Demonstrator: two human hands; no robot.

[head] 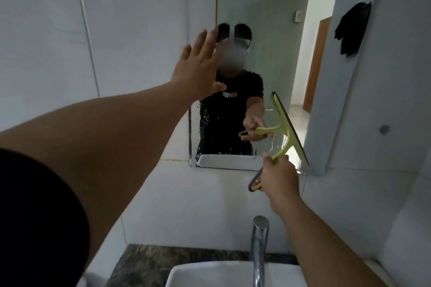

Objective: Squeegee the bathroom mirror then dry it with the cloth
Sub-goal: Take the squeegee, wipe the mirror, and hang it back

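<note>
Now squeegeeing | my right hand [281, 177] wraps the squeegee [288, 130] handle, blade low on the mirror [268, 18] to push water down | left hand [198, 70] spread flat, bracing | cloth unseen

The mirror [263, 53] hangs on the far wall, above the sink [210, 275] and the tap [259, 247], which stand near, at the bottom. The tap rises at the sink's far rim, right of centre. The left hand [198, 70] lies flat at the mirror's left edge, high up. The right hand [278, 177] is lower and to the right, just below the mirror's bottom edge, holding the squeegee [288, 133], whose blade lies against the mirror's lower right part. Right of the mirror, a cloth [352, 28] hangs high on the wall.
</note>
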